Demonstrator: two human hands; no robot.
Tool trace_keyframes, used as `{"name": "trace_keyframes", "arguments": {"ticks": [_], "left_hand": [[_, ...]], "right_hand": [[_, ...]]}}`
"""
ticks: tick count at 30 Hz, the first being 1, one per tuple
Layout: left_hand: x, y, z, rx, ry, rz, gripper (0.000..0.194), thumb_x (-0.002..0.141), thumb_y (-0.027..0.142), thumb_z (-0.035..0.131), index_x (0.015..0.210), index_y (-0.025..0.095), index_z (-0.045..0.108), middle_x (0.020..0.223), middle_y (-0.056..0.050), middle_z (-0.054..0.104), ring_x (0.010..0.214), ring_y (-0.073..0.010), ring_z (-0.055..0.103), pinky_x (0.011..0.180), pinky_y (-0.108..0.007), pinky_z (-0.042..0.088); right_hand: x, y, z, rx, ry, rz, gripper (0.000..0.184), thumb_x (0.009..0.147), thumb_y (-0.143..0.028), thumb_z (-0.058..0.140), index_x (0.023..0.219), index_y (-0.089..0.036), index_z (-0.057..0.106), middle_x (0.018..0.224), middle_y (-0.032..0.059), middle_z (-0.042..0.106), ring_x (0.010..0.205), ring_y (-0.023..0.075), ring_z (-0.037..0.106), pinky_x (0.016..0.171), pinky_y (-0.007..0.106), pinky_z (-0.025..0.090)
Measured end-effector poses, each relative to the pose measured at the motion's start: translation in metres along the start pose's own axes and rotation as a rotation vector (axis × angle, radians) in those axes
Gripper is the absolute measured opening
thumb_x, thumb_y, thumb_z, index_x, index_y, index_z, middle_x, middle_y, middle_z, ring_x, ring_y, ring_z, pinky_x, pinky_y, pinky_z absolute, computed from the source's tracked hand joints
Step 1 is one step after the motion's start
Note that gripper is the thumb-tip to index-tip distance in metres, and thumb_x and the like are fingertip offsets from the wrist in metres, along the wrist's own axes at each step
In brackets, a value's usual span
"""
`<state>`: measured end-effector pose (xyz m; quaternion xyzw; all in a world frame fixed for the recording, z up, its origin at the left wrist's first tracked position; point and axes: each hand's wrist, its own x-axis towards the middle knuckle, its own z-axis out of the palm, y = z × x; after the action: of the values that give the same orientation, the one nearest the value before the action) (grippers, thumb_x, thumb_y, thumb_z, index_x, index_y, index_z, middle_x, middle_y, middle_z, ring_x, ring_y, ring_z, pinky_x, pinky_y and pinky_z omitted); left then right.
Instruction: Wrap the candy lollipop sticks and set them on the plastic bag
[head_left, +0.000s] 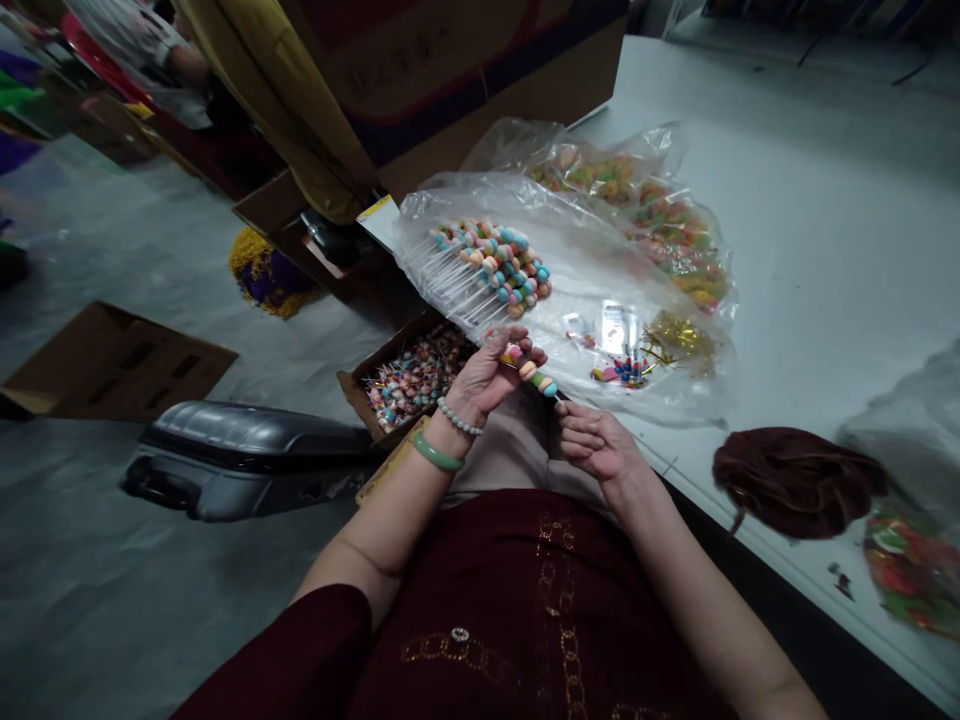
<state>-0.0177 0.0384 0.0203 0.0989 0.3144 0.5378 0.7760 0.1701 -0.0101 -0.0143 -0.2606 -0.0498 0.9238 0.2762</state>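
Note:
A stick of coloured balls [538, 378], in peach, green and blue, spans the space between my hands. My left hand [491, 372] is closed around its upper end, near a small pink and yellow piece partly hidden by the fingers. My right hand [592, 440] pinches the thin white stick below the blue ball. Just beyond them, a bundle of similar ball sticks [506, 265] lies on a clear plastic bag [585, 270]. Small red, blue and pink pieces [626, 372] sit to the right, beside gold tinsel strands [682, 340].
An open box of small wrapped pieces [412, 380] stands below the table's left edge. Bagged coloured rings [660, 215] lie farther back on the white table [817, 200], before a large carton [510, 110]. A dark cloth [795, 480] rests right; a grey suitcase [247, 455] stands left.

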Motion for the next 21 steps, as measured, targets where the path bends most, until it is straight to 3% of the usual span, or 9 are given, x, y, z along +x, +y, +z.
{"name": "trace_keyframes", "arguments": {"ticks": [5,8,10,13,15,17,19,21], "left_hand": [[-0.002,-0.006,0.002,0.076,0.037,0.033,0.03,0.082,0.041,0.07,0.072,0.014,0.063,0.069,-0.003,0.06,0.074,-0.0159,0.064,0.068,-0.027,0.049],[-0.003,-0.008,0.002,0.104,0.036,0.044,0.031,0.083,0.044,0.069,0.075,0.014,0.064,0.068,-0.002,0.061,0.073,-0.0167,0.065,0.075,-0.032,0.052],[-0.002,-0.007,-0.001,0.124,0.027,0.02,0.031,0.083,0.045,0.068,0.081,0.014,0.066,0.069,-0.003,0.062,0.075,-0.0187,0.067,0.081,-0.037,0.053],[-0.003,-0.002,-0.007,0.177,0.047,-0.032,0.029,0.084,0.041,0.067,0.085,0.012,0.067,0.076,-0.007,0.067,0.081,-0.0219,0.069,0.086,-0.04,0.053],[-0.004,0.001,-0.01,0.211,0.086,-0.053,0.027,0.086,0.038,0.065,0.085,0.012,0.068,0.081,-0.009,0.069,0.083,-0.0228,0.07,0.088,-0.041,0.053],[-0.005,0.001,-0.013,0.242,0.1,-0.054,0.027,0.087,0.037,0.064,0.085,0.011,0.068,0.084,-0.011,0.07,0.083,-0.0234,0.07,0.088,-0.042,0.053],[-0.006,-0.003,-0.013,0.252,0.066,-0.021,0.029,0.087,0.04,0.063,0.085,0.011,0.068,0.086,-0.011,0.07,0.083,-0.0238,0.07,0.086,-0.042,0.054],[-0.007,-0.009,-0.013,0.237,0.024,0.024,0.033,0.086,0.045,0.064,0.082,0.012,0.066,0.087,-0.01,0.07,0.084,-0.0243,0.07,0.083,-0.041,0.054]], "right_hand": [[0.003,0.007,0.005,-0.059,0.01,-0.055,0.01,0.088,-0.013,0.053,0.078,-0.016,0.055,0.042,-0.0154,0.019,0.033,0.003,0.006,0.035,0.014,0.018],[0.004,0.015,0.009,-0.284,0.13,-0.257,0.011,0.081,-0.025,0.063,0.077,-0.018,0.057,0.042,-0.014,0.024,0.035,0.004,0.009,0.036,0.018,0.015],[0.002,0.02,0.01,-0.575,0.294,-0.511,0.013,0.08,-0.031,0.064,0.076,-0.02,0.058,0.044,-0.01,0.034,0.037,0.0064,0.021,0.039,0.021,0.018],[-0.004,0.023,0.011,-1.235,0.526,-0.871,0.014,0.083,-0.03,0.059,0.073,-0.021,0.06,0.053,-0.0026,0.048,0.049,0.0109,0.037,0.05,0.025,0.026],[-0.008,0.023,0.012,-1.633,0.602,-1.002,0.02,0.087,-0.027,0.053,0.07,-0.021,0.06,0.055,0.0006,0.05,0.053,0.0126,0.04,0.055,0.029,0.027],[-0.009,0.024,0.012,-1.854,0.643,-1.07,0.026,0.09,-0.025,0.048,0.067,-0.02,0.059,0.053,0.002,0.049,0.053,0.0135,0.039,0.058,0.031,0.026],[-0.007,0.026,0.012,-1.887,0.671,-1.099,0.027,0.091,-0.024,0.046,0.067,-0.021,0.059,0.054,0.0025,0.05,0.053,0.014,0.04,0.059,0.031,0.026],[-0.003,0.029,0.012,-1.742,0.681,-1.09,0.021,0.089,-0.026,0.049,0.071,-0.021,0.061,0.057,0.0024,0.054,0.054,0.0142,0.042,0.059,0.03,0.028]]}}
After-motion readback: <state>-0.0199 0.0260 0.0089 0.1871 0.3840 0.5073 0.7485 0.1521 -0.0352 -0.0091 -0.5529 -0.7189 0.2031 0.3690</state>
